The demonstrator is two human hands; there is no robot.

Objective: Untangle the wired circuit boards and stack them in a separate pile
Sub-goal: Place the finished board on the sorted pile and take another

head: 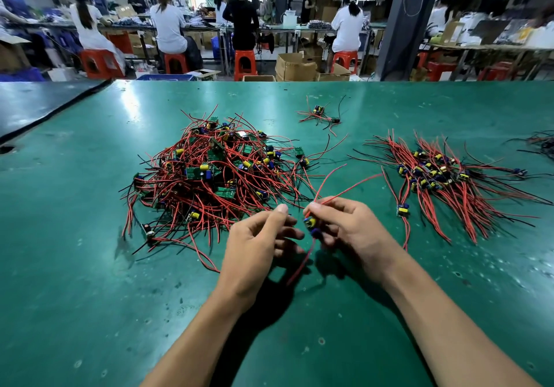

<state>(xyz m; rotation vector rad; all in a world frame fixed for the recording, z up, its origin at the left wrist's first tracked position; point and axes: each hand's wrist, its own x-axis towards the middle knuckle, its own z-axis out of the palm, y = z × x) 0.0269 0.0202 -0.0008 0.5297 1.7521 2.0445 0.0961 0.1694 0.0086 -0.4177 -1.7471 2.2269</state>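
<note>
Head view: right hand (344, 227) grips one wired circuit board (310, 225) above the green table (90, 266), left hand (263, 236) just beside it.
Right thumb and fingers pinch the board; its red wires run up past the thumb and one hangs down toward the table. Left-hand fingers are curled close to the board, and I cannot tell whether they hold a wire. The tangled pile (209, 173) lies beyond the left hand. The sorted pile (434, 176) lies to the right with wires roughly parallel, and a single board (401, 211) sits at its near-left edge. A small cluster (320, 113) lies further back. Seated workers (168, 23) are in the background.
</note>
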